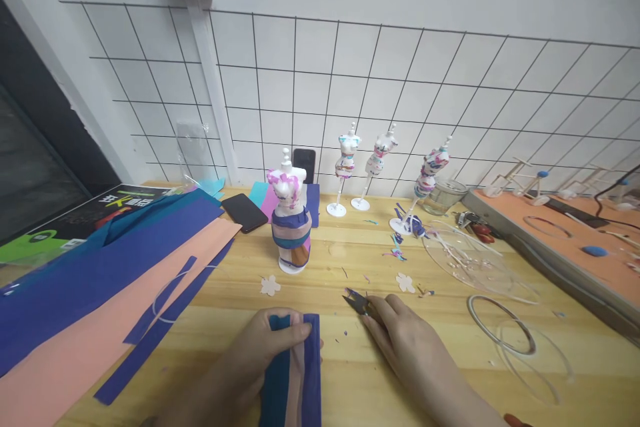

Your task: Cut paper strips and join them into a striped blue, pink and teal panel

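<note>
My left hand [260, 350] lies on a folded strip of blue, teal and pink paper [295, 377] at the table's near edge, its thumb pressed across the strip's top. My right hand [400, 340] rests on the wood to the right, its fingers closed round small black snips [357, 301] whose pointed tips stick out to the left. Behind them stands a small white mannequin [290, 220] wrapped in pink, blue and brown bands.
Long blue and salmon paper sheets [100, 293] cover the left of the table. A dark phone [245, 212] lies behind them. Three small dressed mannequins [380, 167] stand by the wire grid wall. Clear rings [503, 323], a glass jar [445, 195] and an orange board [565, 230] sit right.
</note>
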Available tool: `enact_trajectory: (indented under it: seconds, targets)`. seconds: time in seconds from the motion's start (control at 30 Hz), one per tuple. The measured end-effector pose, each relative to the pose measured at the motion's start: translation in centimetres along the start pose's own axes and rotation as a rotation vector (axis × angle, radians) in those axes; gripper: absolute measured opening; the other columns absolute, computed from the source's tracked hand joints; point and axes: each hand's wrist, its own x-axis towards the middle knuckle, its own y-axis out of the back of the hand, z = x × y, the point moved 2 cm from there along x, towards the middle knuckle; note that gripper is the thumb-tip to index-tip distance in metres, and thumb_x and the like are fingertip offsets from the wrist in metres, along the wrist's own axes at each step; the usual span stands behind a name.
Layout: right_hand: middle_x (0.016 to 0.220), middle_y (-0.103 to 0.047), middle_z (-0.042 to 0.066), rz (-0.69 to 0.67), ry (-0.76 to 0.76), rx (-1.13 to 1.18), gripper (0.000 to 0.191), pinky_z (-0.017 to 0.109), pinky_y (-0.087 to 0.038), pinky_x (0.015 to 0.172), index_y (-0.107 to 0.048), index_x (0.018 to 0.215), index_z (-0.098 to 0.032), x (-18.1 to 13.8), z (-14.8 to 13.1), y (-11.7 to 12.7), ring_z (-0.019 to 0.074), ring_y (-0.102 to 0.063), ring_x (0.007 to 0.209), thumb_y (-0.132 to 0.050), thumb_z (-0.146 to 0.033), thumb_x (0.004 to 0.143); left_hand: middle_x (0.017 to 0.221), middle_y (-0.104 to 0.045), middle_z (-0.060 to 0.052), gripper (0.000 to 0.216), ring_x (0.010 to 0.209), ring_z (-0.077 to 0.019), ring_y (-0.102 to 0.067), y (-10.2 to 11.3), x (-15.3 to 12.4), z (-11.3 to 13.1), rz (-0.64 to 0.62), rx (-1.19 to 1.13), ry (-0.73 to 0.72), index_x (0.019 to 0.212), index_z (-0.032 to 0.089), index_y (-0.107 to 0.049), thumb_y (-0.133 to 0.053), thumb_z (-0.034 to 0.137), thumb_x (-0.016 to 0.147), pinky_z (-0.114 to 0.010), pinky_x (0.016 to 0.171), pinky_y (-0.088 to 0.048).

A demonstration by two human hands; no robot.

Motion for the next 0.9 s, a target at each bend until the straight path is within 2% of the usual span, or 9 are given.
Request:
enact_trajectory:
  seconds: [0.07, 0.13, 0.2, 0.33, 0.43, 0.53, 0.63, 0.73, 0.9]
  targets:
    - [0.105, -0.060, 0.015, 0.125, 0.081, 0.055, 0.028, 0.046, -0.046, 0.084, -0.058, 0.111, -0.018, -0.4, -0.5, 0.5, 0.0305, -0.059, 0.099, -0.042, -0.033, 0.093, 0.062, -0.067, -0.004, 0.033, 0.058, -0.0152, -0.061, 0.0, -0.3, 0.6, 0.050, -0.036, -0.022, 0.064, 0.013, -0.065, -0.080, 0.042, 0.060, -0.024, 0.057, -0.046]
    - [0.120, -0.054, 0.015, 0.172, 0.171, 0.205, 0.029, 0.047, -0.039, 0.096, -0.054, 0.118, -0.021, -1.0, -1.5, 1.0, 0.0299, -0.049, 0.115, -0.045, -0.031, 0.093, 0.064, -0.068, -0.004, 0.031, 0.062, -0.0162, -0.062, 0.0, -0.4, 1.0, 0.087, -0.092, -0.046, 0.069, 0.013, -0.067, -0.080, 0.040, 0.061, -0.025, 0.062, -0.048]
    - [0.125, -0.052, 0.011, 0.063, 0.243, 0.451, 0.023, 0.041, -0.039, 0.099, -0.054, 0.114, -0.026, -1.8, -2.7, 1.2, 0.0255, -0.045, 0.121, -0.044, -0.031, 0.094, 0.062, -0.067, -0.002, 0.030, 0.063, -0.0156, -0.062, 0.1, -0.5, 1.2, 0.126, -0.141, -0.061, 0.070, 0.014, -0.067, -0.081, 0.038, 0.061, -0.025, 0.064, -0.049]
    - [0.114, -0.058, 0.006, -0.297, 0.304, 0.937, 0.019, 0.032, -0.044, 0.092, -0.060, 0.095, -0.025, -2.8, -4.9, 0.9, 0.0203, -0.053, 0.109, -0.046, -0.039, 0.094, 0.057, -0.063, 0.002, 0.031, 0.052, -0.0100, -0.056, 0.5, -0.3, 1.4, 0.232, -0.215, -0.091, 0.065, 0.014, -0.061, -0.082, 0.037, 0.060, -0.019, 0.053, -0.045]
    - [0.106, -0.061, 0.005, -0.489, 0.271, 1.037, 0.028, 0.031, -0.044, 0.088, -0.065, 0.093, -0.024, -3.0, -5.3, 0.6, 0.0191, -0.057, 0.098, -0.048, -0.046, 0.092, 0.056, -0.062, 0.002, 0.028, 0.052, -0.0111, -0.057, 0.7, -0.2, 1.8, 0.277, -0.270, -0.108, 0.067, 0.015, -0.060, -0.081, 0.032, 0.062, -0.020, 0.053, -0.046]
    - [0.093, -0.062, 0.003, -0.583, 0.216, 1.015, 0.034, 0.025, -0.045, 0.075, -0.069, 0.093, -0.023, -3.0, -5.0, 0.2, 0.0159, -0.058, 0.084, -0.050, -0.051, 0.089, 0.057, -0.063, 0.002, 0.022, 0.054, -0.0124, -0.059, 1.0, -0.3, 2.3, 0.336, -0.322, -0.132, 0.068, 0.015, -0.060, -0.079, 0.025, 0.065, -0.021, 0.054, -0.048]
    - [0.080, -0.060, 0.001, -0.575, 0.147, 0.980, 0.040, 0.022, -0.041, 0.064, -0.070, 0.087, -0.020, -2.9, -4.7, -0.3, 0.0135, -0.054, 0.072, -0.051, -0.055, 0.086, 0.059, -0.064, 0.001, 0.016, 0.056, -0.0127, -0.060, 1.4, -0.5, 2.7, 0.411, -0.351, -0.149, 0.073, 0.015, -0.062, -0.076, 0.020, 0.068, -0.021, 0.056, -0.050]
    - [0.071, -0.055, 0.000, -0.508, 0.066, 0.969, 0.039, 0.023, -0.039, 0.060, -0.067, 0.079, -0.018, -2.5, -4.6, -0.5, 0.0128, -0.049, 0.066, -0.058, -0.056, 0.080, 0.061, -0.065, 0.001, 0.015, 0.056, -0.0132, -0.061, 1.9, -0.5, 2.9, 0.427, -0.359, -0.182, 0.076, 0.015, -0.062, -0.075, 0.020, 0.069, -0.021, 0.055, -0.050]
    - [0.069, -0.052, -0.004, -0.373, -0.064, 1.146, 0.033, 0.021, -0.036, 0.057, -0.052, 0.079, -0.020, -1.5, -4.3, -0.5, 0.0104, -0.046, 0.062, -0.070, -0.047, 0.071, 0.068, -0.067, -0.002, 0.006, 0.061, -0.0150, -0.064, 2.6, -0.2, 3.0, 0.431, -0.393, -0.208, 0.083, 0.015, -0.064, -0.067, 0.016, 0.077, -0.022, 0.056, -0.052]
